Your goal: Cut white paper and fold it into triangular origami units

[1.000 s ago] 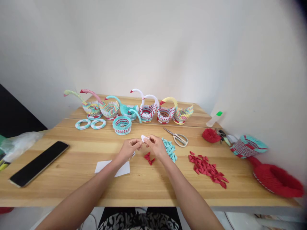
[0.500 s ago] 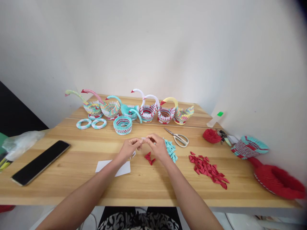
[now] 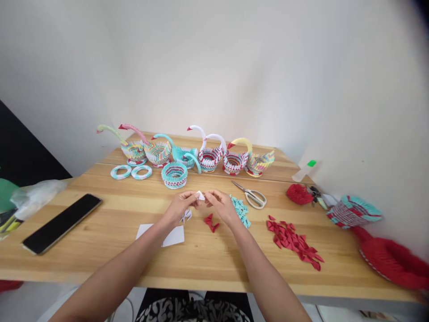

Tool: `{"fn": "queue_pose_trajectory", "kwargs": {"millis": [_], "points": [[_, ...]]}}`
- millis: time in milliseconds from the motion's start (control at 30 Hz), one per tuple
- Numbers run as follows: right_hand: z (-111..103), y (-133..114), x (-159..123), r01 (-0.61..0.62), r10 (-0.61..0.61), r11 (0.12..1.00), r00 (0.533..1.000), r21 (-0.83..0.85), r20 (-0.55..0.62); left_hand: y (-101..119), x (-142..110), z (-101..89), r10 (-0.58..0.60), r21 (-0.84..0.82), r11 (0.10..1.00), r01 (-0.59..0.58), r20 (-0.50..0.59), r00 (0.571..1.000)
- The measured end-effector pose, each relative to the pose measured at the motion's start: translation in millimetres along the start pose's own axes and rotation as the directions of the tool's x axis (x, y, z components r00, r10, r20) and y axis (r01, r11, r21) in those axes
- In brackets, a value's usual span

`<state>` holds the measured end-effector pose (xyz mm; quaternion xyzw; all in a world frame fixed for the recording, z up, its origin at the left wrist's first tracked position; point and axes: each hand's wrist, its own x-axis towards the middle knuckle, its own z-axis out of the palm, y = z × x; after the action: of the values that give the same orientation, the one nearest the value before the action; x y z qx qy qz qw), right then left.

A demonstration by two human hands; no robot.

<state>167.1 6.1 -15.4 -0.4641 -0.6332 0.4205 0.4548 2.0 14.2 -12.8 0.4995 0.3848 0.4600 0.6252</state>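
Over the middle of the table, my left hand [image 3: 182, 205] pinches a small folded white paper piece [image 3: 200, 195] that comes to a point at the top. My right hand [image 3: 221, 205] is closed, its fingertips on the right edge of the same piece. Below my left hand lie folded white pieces [image 3: 187, 215] and white paper slips [image 3: 174, 237], partly hidden by my forearm. A few red folded triangles [image 3: 211, 222] sit between my wrists. Turquoise triangles [image 3: 240, 209] are heaped beside my right hand.
Scissors [image 3: 252, 196] lie beyond the turquoise heap, with a pile of red triangles [image 3: 295, 241] to the right. Several paper swans [image 3: 209, 158], a turquoise bowl [image 3: 174, 175] and two rings [image 3: 141, 172] stand behind. A phone [image 3: 62, 223] is left; a red paper piece [image 3: 392, 257] is right.
The white piece has turned upward between my fingers and shows as a pointed shape. My fingers have shifted slightly around it. The whole view has moved a little.
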Motion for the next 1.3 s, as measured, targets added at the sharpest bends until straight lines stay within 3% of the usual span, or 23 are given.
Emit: {"fn": "queue_pose_trajectory", "kwargs": {"millis": [200,367,433,500,600,667,1033,1300], "points": [[1,2,1,0.001,-0.013,0.988,0.997,-0.152,-0.075,1,-1,2.1,0.025,0.100,0.995,-0.021,-0.034,0.999],[0,-3,-2,0.057,-0.072,0.973,0.996,-0.225,-0.056,0,-1,1.3,0.033,0.185,0.982,-0.035,0.014,0.999],[0,-3,-3,0.057,-0.064,0.985,0.997,-0.161,-0.036,1,-1,1.1,0.025,0.181,0.983,-0.028,0.018,1.000],[1,-2,-2,0.003,-0.003,1.000,1.000,0.015,-0.004,2,-2,1.3,0.016,0.133,0.991,-0.018,0.019,1.000],[6,1,-2,-0.120,0.101,0.945,0.992,0.304,0.079,3,-2,2.7,0.010,-0.016,1.000,-0.010,0.042,0.999],[9,3,-2,-0.161,0.129,0.903,0.986,0.398,0.105,3,-2,4.0,0.012,-0.087,0.996,-0.006,0.069,0.998],[10,12,0,-0.090,0.104,0.925,0.994,0.368,-0.019,11,-8,7.4,-0.035,0.022,0.999,0.034,0.006,0.999],[12,11,0,-0.099,0.106,0.913,0.994,0.397,0.003,2,-3,4.8,0.011,-0.068,0.998,-0.004,0.098,0.995]]}}
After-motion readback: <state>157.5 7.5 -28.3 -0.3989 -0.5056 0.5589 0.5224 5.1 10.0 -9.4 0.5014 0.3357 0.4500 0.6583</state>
